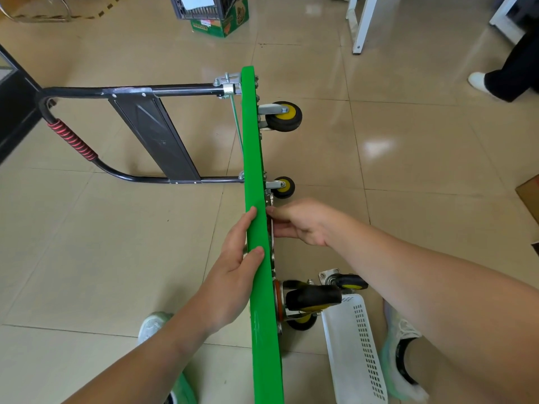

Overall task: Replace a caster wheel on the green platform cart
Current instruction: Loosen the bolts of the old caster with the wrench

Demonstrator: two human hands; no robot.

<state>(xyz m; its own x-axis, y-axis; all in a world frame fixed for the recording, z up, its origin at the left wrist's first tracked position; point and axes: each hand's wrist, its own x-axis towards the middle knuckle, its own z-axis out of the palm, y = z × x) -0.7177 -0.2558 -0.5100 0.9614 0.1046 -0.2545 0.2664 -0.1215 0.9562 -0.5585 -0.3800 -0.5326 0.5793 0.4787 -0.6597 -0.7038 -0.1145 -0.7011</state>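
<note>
The green platform cart [253, 147] stands on its side edge, and I see its deck edge-on. Its black handle [128, 91] lies folded out to the left. My left hand [233, 275] grips the deck's upper edge, thumb over the green rim and fingers behind it. My right hand [300, 223] reaches to the underside with its fingertips at a metal part just under the rim; what they hold is hidden. Two yellow-hubbed casters [284, 115] [284, 187] stick out on the right. A nearer black caster [313, 298] sits on the underside. A loose caster [347, 281] lies on the floor.
A white perforated basket [355, 354] lies on the tiled floor under my right arm. My shoes [399, 354] flank the cart. A green carton [224, 21] and a white table leg [361, 24] stand farther back. Another person's leg [513, 74] is at the right edge.
</note>
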